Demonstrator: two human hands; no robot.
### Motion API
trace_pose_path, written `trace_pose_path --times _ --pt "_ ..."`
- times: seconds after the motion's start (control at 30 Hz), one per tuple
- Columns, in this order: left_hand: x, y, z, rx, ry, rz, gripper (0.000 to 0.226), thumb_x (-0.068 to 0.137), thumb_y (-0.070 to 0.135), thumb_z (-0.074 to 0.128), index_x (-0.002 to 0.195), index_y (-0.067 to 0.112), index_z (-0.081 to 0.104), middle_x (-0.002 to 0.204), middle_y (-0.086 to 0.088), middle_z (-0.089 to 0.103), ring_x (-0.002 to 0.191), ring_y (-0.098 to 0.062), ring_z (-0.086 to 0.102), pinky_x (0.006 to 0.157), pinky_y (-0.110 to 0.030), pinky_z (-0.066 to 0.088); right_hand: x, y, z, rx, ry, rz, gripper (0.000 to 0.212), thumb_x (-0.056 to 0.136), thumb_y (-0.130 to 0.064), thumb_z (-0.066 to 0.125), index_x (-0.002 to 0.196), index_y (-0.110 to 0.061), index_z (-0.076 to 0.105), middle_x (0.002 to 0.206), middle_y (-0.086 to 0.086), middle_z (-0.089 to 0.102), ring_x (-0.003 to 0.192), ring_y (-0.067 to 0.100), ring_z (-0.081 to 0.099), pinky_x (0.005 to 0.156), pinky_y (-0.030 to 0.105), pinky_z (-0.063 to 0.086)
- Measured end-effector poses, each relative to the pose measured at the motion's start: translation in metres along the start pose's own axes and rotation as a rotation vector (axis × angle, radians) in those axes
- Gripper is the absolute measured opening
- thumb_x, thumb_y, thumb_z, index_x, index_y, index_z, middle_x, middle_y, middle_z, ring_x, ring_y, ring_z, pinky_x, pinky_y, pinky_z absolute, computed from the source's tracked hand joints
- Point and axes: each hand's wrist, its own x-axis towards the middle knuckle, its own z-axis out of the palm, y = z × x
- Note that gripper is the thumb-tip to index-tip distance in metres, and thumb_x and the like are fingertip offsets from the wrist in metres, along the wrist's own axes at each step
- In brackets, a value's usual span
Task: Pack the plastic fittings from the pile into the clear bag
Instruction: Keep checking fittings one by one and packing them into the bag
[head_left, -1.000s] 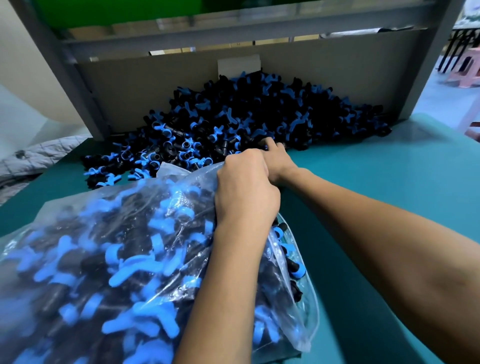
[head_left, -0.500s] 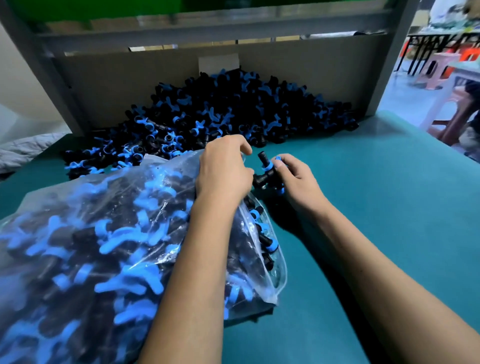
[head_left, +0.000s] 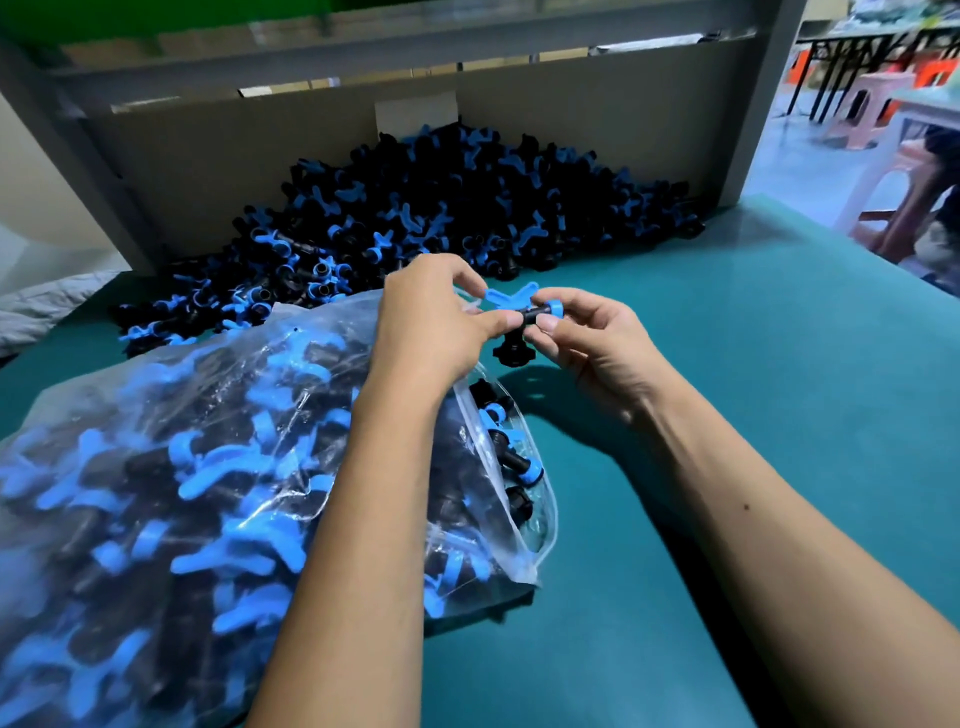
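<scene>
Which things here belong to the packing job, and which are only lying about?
Job: pile of black-and-blue plastic fittings; clear plastic bag; single fitting pinched by left hand and right hand.
Lying about: pink plastic stools; grey quilted cloth.

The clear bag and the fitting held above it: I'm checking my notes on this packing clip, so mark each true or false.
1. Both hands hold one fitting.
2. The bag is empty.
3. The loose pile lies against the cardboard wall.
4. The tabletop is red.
1. True: the left hand and right hand both pinch a single black and blue fitting between them.
2. False: the clear bag is already stuffed with fittings.
3. True: the pile is heaped against the cardboard wall at the back.
4. False: the tabletop is teal green.
</scene>
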Motion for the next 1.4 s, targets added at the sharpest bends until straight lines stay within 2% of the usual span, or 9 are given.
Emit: trace_pose_path --times 0.27,0.43,0.57,0.87,0.97,1.03,1.13,1.27,1.4 --pt "-0.003 0.001 0.000 -0.004 -0.034 0.005 0.032 0.074 0.042 0.092 0.090 0.025 0.070 0.079 0.003 0.073 0.073 -0.007 0.069 0.062 -0.027 0.045 -0.003 0.000 0.002 -0.435 0.035 -0.019 0.014 0.073 -0.028 0.085 0.086 -0.026 0.079 0.086 -0.005 0.074 0.074 0.007 0.062 0.056 0.022 0.039" --pt "-0.003 0.002 -0.003 -0.104 -0.040 -0.018 0.028 0.074 0.037 0.092 0.087 0.021 0.073 0.076 0.001 0.076 0.075 -0.011 0.071 0.067 -0.028 0.048 -0.001 0.000 0.000 -0.436 0.113 -0.027 0.039 0.079 -0.053 0.078 0.068 -0.017 0.066 0.076 0.015 0.052 0.071 0.023 0.046 0.056 0.028 0.029" --pt "-0.003 0.004 -0.002 -0.184 0.005 -0.032 0.030 0.074 0.038 0.093 0.087 0.018 0.075 0.074 0.001 0.076 0.075 -0.010 0.070 0.071 -0.025 0.050 0.000 -0.006 -0.008 -0.196 0.216 -0.078 0.042 0.083 -0.049 0.077 0.091 -0.008 0.070 0.070 0.000 0.053 0.062 0.010 0.044 0.050 0.019 0.032" --pt "-0.006 0.005 -0.005 -0.124 -0.134 0.015 0.020 0.078 0.033 0.091 0.085 0.020 0.077 0.078 0.000 0.077 0.078 -0.013 0.075 0.078 -0.033 0.057 -0.002 0.002 0.004 -0.338 0.005 -0.063 0.037 0.069 -0.054 0.085 0.080 -0.019 0.076 0.074 0.002 0.072 0.073 0.024 0.071 0.060 0.025 0.040" --pt "-0.004 0.006 -0.005 -0.156 -0.084 0.003 0.017 0.078 0.037 0.090 0.076 0.023 0.079 0.072 0.005 0.075 0.069 -0.008 0.065 0.071 -0.030 0.051 0.003 -0.001 -0.002 -0.276 0.182 -0.113 0.039 0.075 -0.054 0.082 0.070 -0.017 0.071 0.071 0.007 0.059 0.061 0.018 0.055 0.068 0.039 0.037" --pt "-0.003 0.005 -0.003 -0.156 -0.021 -0.008 0.020 0.079 0.041 0.088 0.069 0.025 0.079 0.065 0.009 0.070 0.060 -0.007 0.054 0.063 -0.027 0.043 0.004 -0.002 -0.005 -0.224 0.298 -0.149 0.033 0.083 -0.048 0.077 0.075 -0.016 0.073 0.064 0.001 0.048 0.056 0.012 0.040 0.062 0.034 0.034" --pt "-0.002 0.003 0.001 -0.144 0.100 -0.037 0.025 0.080 0.044 0.086 0.065 0.026 0.076 0.063 0.011 0.068 0.051 -0.003 0.051 0.053 -0.021 0.037 0.003 0.005 0.004 -0.309 0.344 -0.198 0.029 0.089 -0.045 0.072 0.091 -0.016 0.069 0.068 -0.001 0.057 0.056 0.009 0.049 0.050 0.024 0.039" --pt "0.001 0.002 0.001 -0.168 0.197 -0.037 0.027 0.078 0.046 0.087 0.064 0.027 0.074 0.060 0.013 0.067 0.053 0.003 0.056 0.052 -0.018 0.037 -0.002 0.017 0.022 -0.603 0.259 -0.295 0.045 0.073 -0.036 0.087 0.100 -0.014 0.059 0.091 0.008 0.068 0.073 0.015 0.062 0.055 0.034 0.056" --pt "0.000 0.003 0.001 -0.168 0.150 0.006 0.031 0.081 0.053 0.082 0.069 0.025 0.076 0.066 0.010 0.072 0.063 -0.005 0.065 0.061 -0.027 0.048 -0.001 0.021 0.027 -0.604 0.260 -0.340 0.020 0.083 -0.017 0.083 0.094 -0.008 0.068 0.083 0.012 0.072 0.075 0.028 0.070 0.058 0.034 0.057"
